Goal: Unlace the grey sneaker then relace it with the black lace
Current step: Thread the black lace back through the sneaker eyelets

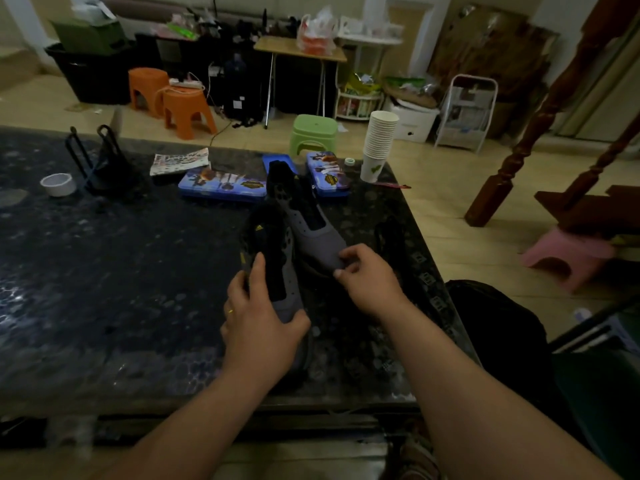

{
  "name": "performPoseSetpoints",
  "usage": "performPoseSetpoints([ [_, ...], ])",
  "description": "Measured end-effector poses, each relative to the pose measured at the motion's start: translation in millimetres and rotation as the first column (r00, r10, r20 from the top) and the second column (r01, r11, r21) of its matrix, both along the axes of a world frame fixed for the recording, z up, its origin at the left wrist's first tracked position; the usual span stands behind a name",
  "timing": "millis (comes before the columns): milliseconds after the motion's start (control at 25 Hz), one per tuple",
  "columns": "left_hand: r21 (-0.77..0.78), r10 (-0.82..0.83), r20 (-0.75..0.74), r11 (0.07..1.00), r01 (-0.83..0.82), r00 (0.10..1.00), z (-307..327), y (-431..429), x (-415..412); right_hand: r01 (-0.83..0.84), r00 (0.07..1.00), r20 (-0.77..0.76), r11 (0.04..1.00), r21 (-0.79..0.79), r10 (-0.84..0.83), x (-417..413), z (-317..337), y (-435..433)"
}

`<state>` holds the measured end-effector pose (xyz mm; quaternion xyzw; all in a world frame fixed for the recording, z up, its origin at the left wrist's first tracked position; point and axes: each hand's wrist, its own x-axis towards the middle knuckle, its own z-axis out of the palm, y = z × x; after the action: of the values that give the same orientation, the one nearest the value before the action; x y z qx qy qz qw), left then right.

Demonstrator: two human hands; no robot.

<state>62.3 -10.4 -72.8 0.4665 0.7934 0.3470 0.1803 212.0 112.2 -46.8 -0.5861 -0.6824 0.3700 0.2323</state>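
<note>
Grey sneaker (290, 271), black tongue (275, 268), in left fingers' (258, 271) grip; right fingers (349, 256) pinching toe of second sneaker (311, 233).

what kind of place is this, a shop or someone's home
Most likely a lived-in home room: plastic stools on the tiled floor, a stack of paper cups on the dark table, and a folding table piled with bags at the back.

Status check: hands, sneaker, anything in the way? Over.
Left hand grips near sneaker, eyelets look empty. Right hand pinches toe of far sneaker. Black lace loose on table, right of it. No obstruction seen.
</note>
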Motion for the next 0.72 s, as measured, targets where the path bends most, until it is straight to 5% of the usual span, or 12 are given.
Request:
performPoseSetpoints([
  [120, -0.034, 0.039, 0.001, 0.999, -0.039, 0.999, 2.8, 5.9, 0.5, 0.011, 0.998, -0.058, 0.999, -0.044, -0.013, 22.9, -1.5, -0.8],
  [200, -0.054, 0.018, -0.006, 0.998, -0.018, 1.0, 3.9, 6.1, -0.3, 0.05, 0.975, 0.216, 0.998, 0.035, -0.056, 52.5, 1.2, 0.0],
  [320, -0.052, 0.005, -0.012, 0.999, -0.005, 1.0, 5.4, 0.8, -0.3, -0.059, 0.833, 0.547, 0.996, -0.07, 0.088, 78.6, -5.3, -11.7],
  [560, 0.279, 0.076, -0.11, 0.959, -0.043, 0.991, 22.9, -8.0, 15.1, 0.002, 0.961, 0.275, 0.996, 0.084, -0.025, 87.4, 3.4, -17.6],
  [720, 0.369, -0.141, -0.145, 0.911, 0.186, 0.979, 38.5, -4.1, 28.6, 0.026, 0.999, 0.016, 0.977, 0.212, -0.03, 89.0, 54.7, -23.4],
])
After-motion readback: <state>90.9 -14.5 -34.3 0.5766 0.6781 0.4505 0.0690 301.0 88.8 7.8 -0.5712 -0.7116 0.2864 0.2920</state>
